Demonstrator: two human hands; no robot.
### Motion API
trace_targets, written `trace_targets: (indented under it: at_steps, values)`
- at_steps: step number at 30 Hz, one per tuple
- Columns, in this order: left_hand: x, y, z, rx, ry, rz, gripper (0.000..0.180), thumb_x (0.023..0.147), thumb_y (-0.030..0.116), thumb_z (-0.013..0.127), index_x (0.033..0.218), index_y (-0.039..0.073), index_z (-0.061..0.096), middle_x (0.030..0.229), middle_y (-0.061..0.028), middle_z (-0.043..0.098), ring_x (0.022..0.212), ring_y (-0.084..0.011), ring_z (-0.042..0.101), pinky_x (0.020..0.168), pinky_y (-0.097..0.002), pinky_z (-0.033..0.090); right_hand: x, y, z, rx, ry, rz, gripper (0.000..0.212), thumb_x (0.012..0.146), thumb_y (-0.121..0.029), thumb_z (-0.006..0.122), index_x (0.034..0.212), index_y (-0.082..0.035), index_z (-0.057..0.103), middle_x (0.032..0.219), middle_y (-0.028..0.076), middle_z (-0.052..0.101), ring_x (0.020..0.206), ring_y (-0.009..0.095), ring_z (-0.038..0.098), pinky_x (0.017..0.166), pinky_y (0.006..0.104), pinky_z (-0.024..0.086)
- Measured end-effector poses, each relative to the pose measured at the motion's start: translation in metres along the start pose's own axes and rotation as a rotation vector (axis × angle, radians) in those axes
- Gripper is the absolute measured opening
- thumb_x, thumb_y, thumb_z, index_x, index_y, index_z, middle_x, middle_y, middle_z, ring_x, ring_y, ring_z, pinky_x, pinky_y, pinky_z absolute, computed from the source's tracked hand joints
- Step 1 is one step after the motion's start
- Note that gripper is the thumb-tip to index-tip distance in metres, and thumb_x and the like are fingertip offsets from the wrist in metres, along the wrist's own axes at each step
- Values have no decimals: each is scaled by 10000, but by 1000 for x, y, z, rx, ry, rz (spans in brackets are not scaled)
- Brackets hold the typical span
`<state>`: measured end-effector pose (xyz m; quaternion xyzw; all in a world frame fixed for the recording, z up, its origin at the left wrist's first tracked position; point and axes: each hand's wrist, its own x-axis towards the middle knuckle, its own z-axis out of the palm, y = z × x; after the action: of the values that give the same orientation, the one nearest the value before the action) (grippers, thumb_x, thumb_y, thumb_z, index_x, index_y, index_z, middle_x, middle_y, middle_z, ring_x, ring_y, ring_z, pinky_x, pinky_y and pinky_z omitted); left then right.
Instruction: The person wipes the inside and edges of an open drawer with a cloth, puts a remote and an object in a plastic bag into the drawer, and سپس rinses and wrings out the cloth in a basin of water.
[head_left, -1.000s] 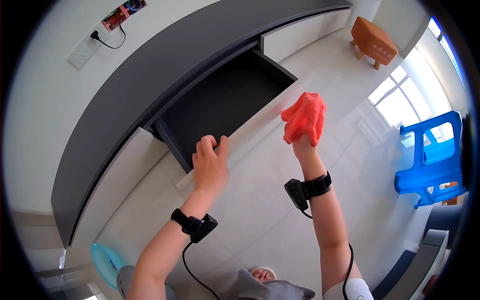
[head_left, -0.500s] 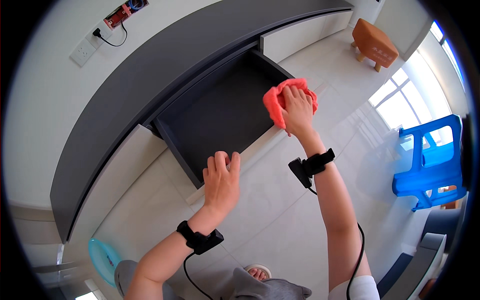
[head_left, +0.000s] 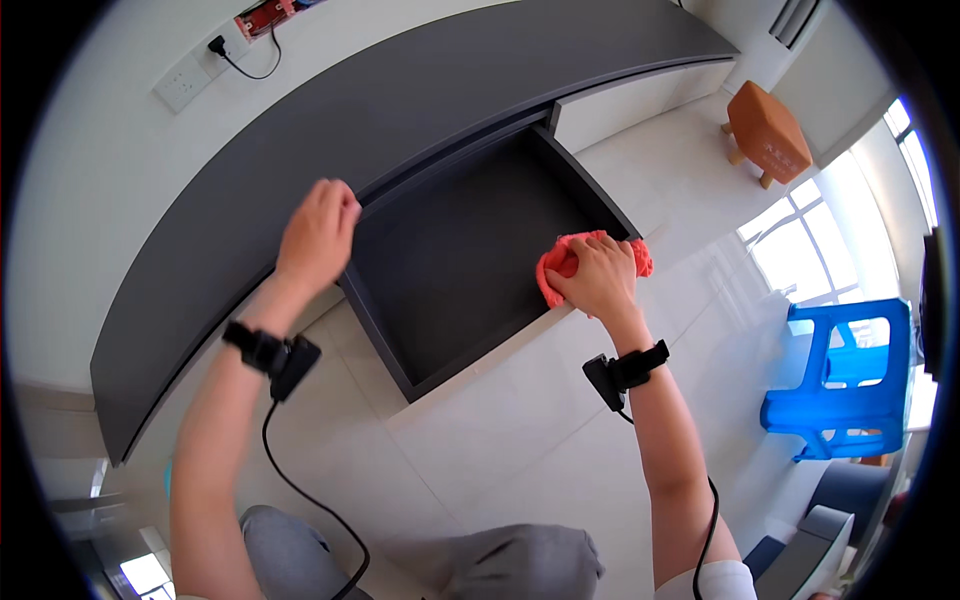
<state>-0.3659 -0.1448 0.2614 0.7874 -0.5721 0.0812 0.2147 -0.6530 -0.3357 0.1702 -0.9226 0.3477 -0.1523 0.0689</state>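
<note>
Cloth [head_left: 561,264] bunched in the right hand [head_left: 602,280] sits at the drawer's [head_left: 460,260] front-right corner; the left hand [head_left: 317,236], fingers curled, grip unclear, has left the front edge for the cabinet [head_left: 420,110], leaving the right alone there.

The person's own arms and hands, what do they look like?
The left hand and the right hand are both gloveless. Each has a black wrist strap with a boxy black device and a thin black cable. A white sleeve shows on the right arm.

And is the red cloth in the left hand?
No, the right hand holds the cloth at a corner of the open drawer, well apart from the left hand.
</note>
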Motion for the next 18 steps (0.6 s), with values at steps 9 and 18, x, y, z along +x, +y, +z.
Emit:
trace_targets:
  at_steps: [9, 18]
  values:
    - [9, -109, 8, 404, 8, -275, 317, 946, 334, 465, 876, 25, 473, 937, -145, 491, 905, -316, 518, 787, -422, 440, 9, -12, -2, -23, -34, 7, 423, 689, -467, 662, 886, -95, 700, 832, 75, 661, 906, 227, 583, 831, 358, 375]
    - [2, -99, 15, 344, 42, -298, 248, 938, 303, 472, 875, 64, 453, 918, -106, 475, 884, -291, 507, 760, -404, 424, 10, -13, -6, -56, -138, 7, 415, 681, -462, 677, 885, -101, 689, 875, 66, 631, 922, 227, 561, 843, 364, 358]
